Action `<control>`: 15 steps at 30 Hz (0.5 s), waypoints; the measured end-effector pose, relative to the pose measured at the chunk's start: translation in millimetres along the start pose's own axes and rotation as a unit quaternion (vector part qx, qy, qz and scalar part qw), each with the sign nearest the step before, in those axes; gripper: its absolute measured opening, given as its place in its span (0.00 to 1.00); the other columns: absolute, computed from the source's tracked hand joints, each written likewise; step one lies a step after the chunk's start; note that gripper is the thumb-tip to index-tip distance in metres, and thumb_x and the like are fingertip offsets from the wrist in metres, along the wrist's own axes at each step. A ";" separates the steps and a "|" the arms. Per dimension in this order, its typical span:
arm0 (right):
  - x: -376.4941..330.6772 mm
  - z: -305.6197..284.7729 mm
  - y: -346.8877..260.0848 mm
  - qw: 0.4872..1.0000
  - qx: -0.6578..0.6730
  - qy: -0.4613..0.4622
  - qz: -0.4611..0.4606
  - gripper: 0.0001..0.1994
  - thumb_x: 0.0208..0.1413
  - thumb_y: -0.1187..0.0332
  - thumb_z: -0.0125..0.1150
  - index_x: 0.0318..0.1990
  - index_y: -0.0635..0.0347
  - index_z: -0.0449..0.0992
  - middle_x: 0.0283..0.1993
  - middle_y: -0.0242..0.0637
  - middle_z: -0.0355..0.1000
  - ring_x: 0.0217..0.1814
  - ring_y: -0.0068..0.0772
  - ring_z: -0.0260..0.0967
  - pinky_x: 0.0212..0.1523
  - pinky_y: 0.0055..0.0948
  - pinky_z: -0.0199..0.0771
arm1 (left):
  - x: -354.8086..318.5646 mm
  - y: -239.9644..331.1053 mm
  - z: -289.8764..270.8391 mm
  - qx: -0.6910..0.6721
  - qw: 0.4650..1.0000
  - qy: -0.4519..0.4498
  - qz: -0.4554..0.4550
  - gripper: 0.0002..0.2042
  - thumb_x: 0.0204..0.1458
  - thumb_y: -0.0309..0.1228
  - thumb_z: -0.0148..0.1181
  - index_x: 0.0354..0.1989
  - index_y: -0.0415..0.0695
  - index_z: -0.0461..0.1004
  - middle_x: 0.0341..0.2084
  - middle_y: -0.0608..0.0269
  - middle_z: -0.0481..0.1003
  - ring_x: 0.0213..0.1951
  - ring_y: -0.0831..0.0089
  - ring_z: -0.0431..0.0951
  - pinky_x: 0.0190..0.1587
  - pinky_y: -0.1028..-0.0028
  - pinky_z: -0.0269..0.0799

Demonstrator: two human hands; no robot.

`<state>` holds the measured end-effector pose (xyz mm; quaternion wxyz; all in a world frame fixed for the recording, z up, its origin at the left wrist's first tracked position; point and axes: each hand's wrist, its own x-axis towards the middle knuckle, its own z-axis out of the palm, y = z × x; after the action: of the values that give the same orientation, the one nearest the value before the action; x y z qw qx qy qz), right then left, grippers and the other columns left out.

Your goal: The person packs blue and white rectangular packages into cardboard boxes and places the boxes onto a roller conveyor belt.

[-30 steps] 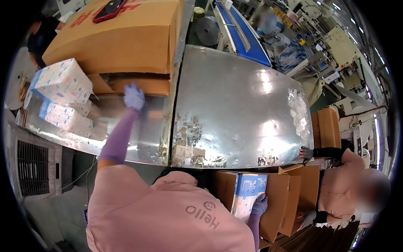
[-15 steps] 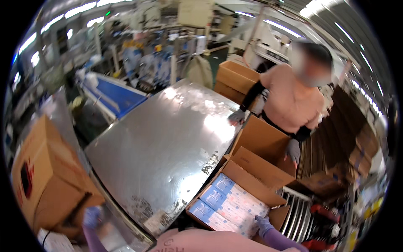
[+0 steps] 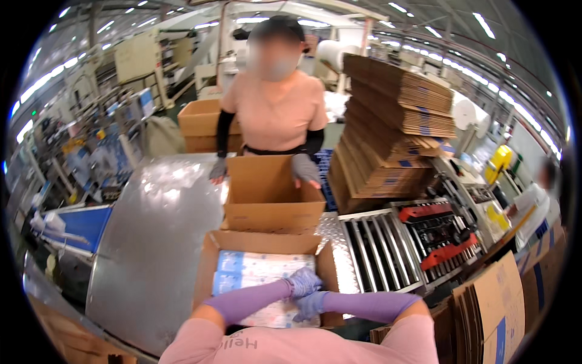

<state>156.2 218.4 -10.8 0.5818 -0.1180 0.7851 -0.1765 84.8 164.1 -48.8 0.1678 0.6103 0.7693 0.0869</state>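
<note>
Both gloved hands meet over the open cardboard box (image 3: 208, 267) on the steel desk (image 3: 151, 242). The left hand (image 3: 303, 281) and right hand (image 3: 311, 303) press their grips, fingers curled, onto the wrapped packs (image 3: 248, 273) lying inside, directly beneath them. Beyond, a co-worker's hands rest on another box (image 3: 273, 200).

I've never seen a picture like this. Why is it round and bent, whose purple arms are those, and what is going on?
The view comes from a wide fisheye camera worn on a person's head, looking down, so straight edges bend. The purple sleeves are that person's own arms. The left hand and right hand, both gloved, meet over an open box filled with wrapped packs; a grip cannot be made out. The box stands by a metal table. Opposite, a co-worker holds a second box. Flat cartons are stacked at right, above a roller conveyor.
</note>
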 end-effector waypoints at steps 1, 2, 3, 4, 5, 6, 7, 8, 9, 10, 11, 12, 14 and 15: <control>25.8 19.0 21.6 0.987 -0.133 0.077 0.040 0.43 0.45 0.43 0.60 0.66 0.54 0.52 0.65 0.44 0.57 0.67 0.45 0.52 0.66 0.34 0.51 | 18.2 2.5 20.8 0.079 0.996 -0.020 0.024 0.09 0.46 0.36 0.51 0.25 0.51 0.79 0.22 0.58 0.77 0.33 0.62 0.78 0.49 0.57 0.64; 8.3 19.1 12.2 0.986 -0.132 0.097 0.030 0.41 0.46 0.44 0.59 0.65 0.54 0.54 0.64 0.46 0.59 0.66 0.47 0.55 0.65 0.35 0.53 | 27.6 -1.8 41.3 0.156 0.986 -0.036 0.037 0.10 0.45 0.37 0.52 0.23 0.51 0.80 0.21 0.59 0.78 0.32 0.64 0.79 0.52 0.54 0.60; -10.3 19.7 2.3 0.984 -0.130 0.117 0.021 0.38 0.48 0.45 0.58 0.64 0.54 0.56 0.62 0.47 0.61 0.64 0.48 0.57 0.64 0.36 0.55 | 35.4 -7.2 61.3 0.158 0.986 -0.043 0.028 0.11 0.47 0.37 0.50 0.27 0.51 0.80 0.24 0.58 0.78 0.35 0.67 0.78 0.55 0.53 0.56; -26.6 19.5 -11.5 0.982 -0.134 0.136 0.006 0.36 0.49 0.46 0.56 0.63 0.54 0.58 0.61 0.48 0.62 0.63 0.49 0.60 0.63 0.37 0.57 | 38.1 -16.4 74.7 0.160 0.986 -0.049 0.008 0.12 0.48 0.38 0.49 0.30 0.50 0.80 0.28 0.57 0.79 0.38 0.69 0.78 0.57 0.51 0.51; -34.3 24.5 -2.9 0.964 -0.077 0.221 -0.127 0.31 0.53 0.47 0.53 0.60 0.56 0.63 0.59 0.51 0.64 0.60 0.52 0.61 0.61 0.39 0.58 | 45.5 -12.4 81.3 0.054 0.998 0.026 0.018 0.13 0.49 0.39 0.48 0.33 0.49 0.79 0.30 0.56 0.78 0.41 0.68 0.76 0.58 0.53 0.51; -64.1 18.9 -6.2 0.951 0.032 0.235 -0.198 0.30 0.55 0.47 0.54 0.59 0.58 0.64 0.54 0.56 0.66 0.56 0.53 0.65 0.59 0.40 0.60 | 46.0 -9.9 91.6 -0.059 0.994 0.094 0.022 0.15 0.50 0.40 0.46 0.37 0.49 0.78 0.33 0.55 0.78 0.44 0.66 0.74 0.59 0.55 0.51; -51.7 25.3 14.8 0.789 -0.118 0.532 -0.284 0.33 0.54 0.46 0.55 0.60 0.58 0.60 0.45 0.55 0.70 0.48 0.52 0.70 0.52 0.39 0.67 | 47.4 -4.9 96.2 -0.168 0.973 0.157 0.033 0.17 0.51 0.41 0.45 0.41 0.48 0.76 0.35 0.54 0.77 0.46 0.65 0.72 0.59 0.57 0.51; -79.9 13.3 3.0 0.816 -0.039 0.553 -0.162 0.34 0.53 0.46 0.56 0.61 0.59 0.58 0.41 0.53 0.71 0.44 0.51 0.71 0.48 0.38 0.69 | 30.2 -14.2 107.0 -0.271 0.939 0.213 0.013 0.18 0.52 0.42 0.44 0.45 0.48 0.75 0.37 0.54 0.77 0.49 0.63 0.70 0.60 0.59 0.52; -110.3 2.3 -5.7 0.829 0.037 0.557 -0.033 0.35 0.52 0.45 0.56 0.61 0.60 0.57 0.36 0.51 0.73 0.40 0.51 0.72 0.44 0.37 0.71 | 16.9 -21.6 114.5 -0.247 0.944 0.219 -0.009 0.19 0.52 0.43 0.44 0.45 0.48 0.75 0.38 0.55 0.76 0.51 0.62 0.69 0.61 0.57 0.50; -109.9 7.7 11.6 0.741 -0.009 0.671 0.014 0.38 0.51 0.47 0.58 0.62 0.64 0.54 0.35 0.50 0.74 0.40 0.51 0.73 0.39 0.38 0.72 | 21.8 -16.6 115.0 -0.228 0.947 0.227 -0.001 0.19 0.53 0.44 0.44 0.45 0.48 0.75 0.40 0.56 0.75 0.52 0.61 0.68 0.61 0.55 0.48; -104.9 0.0 21.6 0.805 0.037 0.588 0.066 0.37 0.51 0.49 0.59 0.60 0.66 0.56 0.36 0.53 0.74 0.41 0.52 0.72 0.40 0.38 0.73 | 19.2 -16.7 119.9 -0.080 0.982 0.172 -0.011 0.18 0.52 0.45 0.46 0.42 0.50 0.76 0.40 0.59 0.74 0.52 0.61 0.67 0.62 0.50 0.44; -101.3 -8.7 29.6 0.855 0.080 0.499 0.120 0.36 0.51 0.51 0.59 0.59 0.68 0.57 0.37 0.55 0.73 0.42 0.53 0.72 0.41 0.39 0.73 | 18.2 -16.7 118.0 0.072 0.991 0.112 -0.015 0.17 0.51 0.45 0.48 0.40 0.51 0.78 0.40 0.61 0.73 0.52 0.61 0.67 0.62 0.45 0.41; -73.9 -9.2 54.8 0.846 0.128 0.510 0.085 0.31 0.51 0.56 0.59 0.58 0.67 0.60 0.39 0.52 0.74 0.41 0.47 0.73 0.41 0.36 0.73 | 9.4 -10.6 98.7 0.221 0.975 0.019 -0.022 0.16 0.50 0.46 0.50 0.39 0.54 0.78 0.44 0.64 0.72 0.54 0.62 0.64 0.62 0.37 0.34; -61.7 -7.5 69.0 0.841 0.149 0.516 0.071 0.29 0.51 0.59 0.58 0.58 0.67 0.61 0.41 0.51 0.74 0.41 0.44 0.74 0.41 0.34 0.73 | -0.2 5.2 64.1 0.219 0.975 -0.004 -0.021 0.16 0.49 0.47 0.51 0.41 0.55 0.77 0.47 0.64 0.71 0.57 0.63 0.63 0.60 0.34 0.31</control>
<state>168.6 306.3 16.4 0.1146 0.1337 0.9423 -0.2848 113.0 160.6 -106.6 0.0351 0.6162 0.7817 -0.0897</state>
